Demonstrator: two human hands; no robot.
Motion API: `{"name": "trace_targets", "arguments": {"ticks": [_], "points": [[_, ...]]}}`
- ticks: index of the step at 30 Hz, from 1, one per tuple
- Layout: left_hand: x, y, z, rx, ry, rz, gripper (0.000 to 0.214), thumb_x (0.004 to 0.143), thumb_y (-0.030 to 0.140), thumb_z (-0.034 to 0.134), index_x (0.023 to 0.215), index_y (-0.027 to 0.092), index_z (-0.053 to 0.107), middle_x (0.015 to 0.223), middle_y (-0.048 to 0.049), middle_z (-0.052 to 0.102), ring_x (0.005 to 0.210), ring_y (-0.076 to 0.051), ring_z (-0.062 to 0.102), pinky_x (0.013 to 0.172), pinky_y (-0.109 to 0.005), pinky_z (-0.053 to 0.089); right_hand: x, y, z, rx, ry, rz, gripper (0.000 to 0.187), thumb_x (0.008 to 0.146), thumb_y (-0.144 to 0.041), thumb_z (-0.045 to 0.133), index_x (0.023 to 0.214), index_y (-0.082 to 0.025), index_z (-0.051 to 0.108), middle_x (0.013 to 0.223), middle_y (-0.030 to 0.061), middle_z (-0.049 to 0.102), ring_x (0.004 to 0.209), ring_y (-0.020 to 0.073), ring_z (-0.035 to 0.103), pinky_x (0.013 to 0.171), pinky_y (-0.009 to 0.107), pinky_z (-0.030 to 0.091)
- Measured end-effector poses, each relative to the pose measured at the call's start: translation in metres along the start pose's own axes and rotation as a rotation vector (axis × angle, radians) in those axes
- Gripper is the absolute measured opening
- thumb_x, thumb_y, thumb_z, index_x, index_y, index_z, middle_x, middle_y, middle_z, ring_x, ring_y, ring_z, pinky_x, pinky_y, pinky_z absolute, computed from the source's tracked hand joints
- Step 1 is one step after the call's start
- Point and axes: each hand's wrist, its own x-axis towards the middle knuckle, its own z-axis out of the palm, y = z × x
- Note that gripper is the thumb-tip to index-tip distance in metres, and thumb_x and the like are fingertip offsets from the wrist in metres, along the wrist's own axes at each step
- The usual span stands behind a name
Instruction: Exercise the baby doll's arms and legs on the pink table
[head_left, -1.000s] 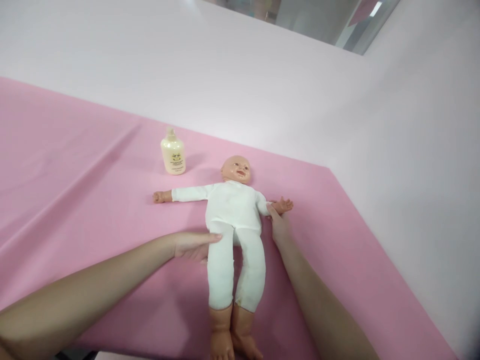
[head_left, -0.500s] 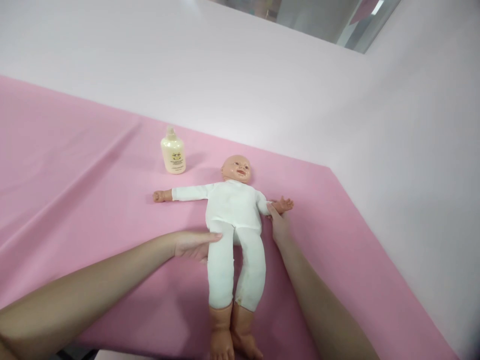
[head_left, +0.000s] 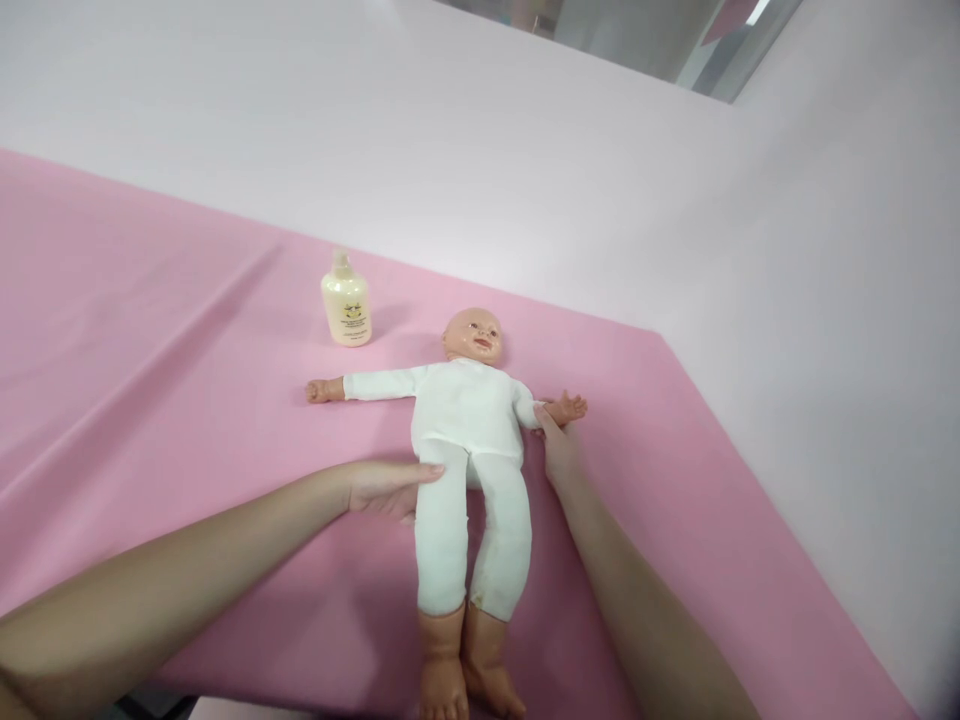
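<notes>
A baby doll [head_left: 469, 420] in a white bodysuit lies face up on the pink cloth [head_left: 187, 380], arms spread and bare feet toward me. My left hand [head_left: 386, 488] is at the doll's hip from the left, with the thumb over the top of the thigh and the fingers tucked at its side. My right hand [head_left: 559, 452] reaches in from the right, its fingers closed together at the end of the doll's sleeve, just below the doll's small hand. A cream lotion bottle [head_left: 346, 305] stands upright behind the doll's outstretched arm, apart from both hands.
The pink cloth covers the table, with long creases at the left. Its far edge and right edge meet pale walls [head_left: 825, 300]. A strip of mirror or window [head_left: 660, 45] shows at the top.
</notes>
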Motion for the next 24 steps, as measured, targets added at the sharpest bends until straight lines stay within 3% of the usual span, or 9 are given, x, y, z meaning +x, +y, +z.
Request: {"name": "trace_targets", "arguments": {"ticks": [3, 11, 17, 20, 24], "points": [[-0.001, 0.0, 0.0, 0.006, -0.006, 0.017, 0.115, 0.079, 0.103, 0.082, 0.156, 0.018, 0.076, 0.158, -0.0178, 0.078, 0.17, -0.049, 0.053, 0.134, -0.055, 0.049, 0.0, -0.003, 0.001, 0.019, 0.025, 0.078, 0.068, 0.069, -0.07, 0.095, 0.117, -0.026, 0.074, 0.129, 0.0126, 0.08, 0.12, 0.0321, 0.077, 0.099, 0.048, 0.067], [-0.001, -0.003, -0.003, 0.009, -0.014, 0.036, 0.106, 0.088, 0.099, 0.077, 0.159, 0.019, 0.076, 0.157, -0.015, 0.08, 0.169, -0.047, 0.054, 0.133, -0.053, 0.049, -0.003, -0.013, 0.004, 0.007, 0.012, 0.082, 0.071, 0.067, -0.072, 0.094, 0.117, -0.026, 0.073, 0.132, 0.0157, 0.078, 0.125, 0.0358, 0.075, 0.101, 0.05, 0.066], [0.003, -0.007, -0.007, -0.006, -0.018, 0.017, 0.109, 0.082, 0.101, 0.081, 0.155, 0.02, 0.078, 0.159, -0.0164, 0.078, 0.169, -0.047, 0.055, 0.136, -0.054, 0.047, -0.005, -0.017, 0.003, -0.009, -0.007, 0.091, 0.067, 0.069, -0.07, 0.093, 0.115, -0.026, 0.073, 0.135, 0.016, 0.077, 0.129, 0.0369, 0.074, 0.103, 0.05, 0.065], [0.002, -0.006, -0.005, 0.006, -0.006, 0.027, 0.106, 0.087, 0.1, 0.077, 0.157, 0.02, 0.077, 0.157, -0.0153, 0.079, 0.169, -0.046, 0.055, 0.135, -0.055, 0.049, -0.005, -0.017, 0.004, -0.006, -0.001, 0.098, 0.068, 0.068, -0.071, 0.093, 0.114, -0.025, 0.073, 0.129, 0.0156, 0.079, 0.125, 0.0372, 0.074, 0.1, 0.051, 0.065], [0.002, -0.006, -0.004, 0.001, -0.005, 0.013, 0.114, 0.079, 0.102, 0.082, 0.157, 0.019, 0.075, 0.162, -0.0187, 0.077, 0.171, -0.047, 0.053, 0.138, -0.055, 0.046, -0.004, -0.015, 0.005, 0.001, 0.001, 0.101, 0.066, 0.066, -0.072, 0.093, 0.109, -0.026, 0.073, 0.122, 0.0142, 0.08, 0.12, 0.0362, 0.075, 0.095, 0.049, 0.066]]}}
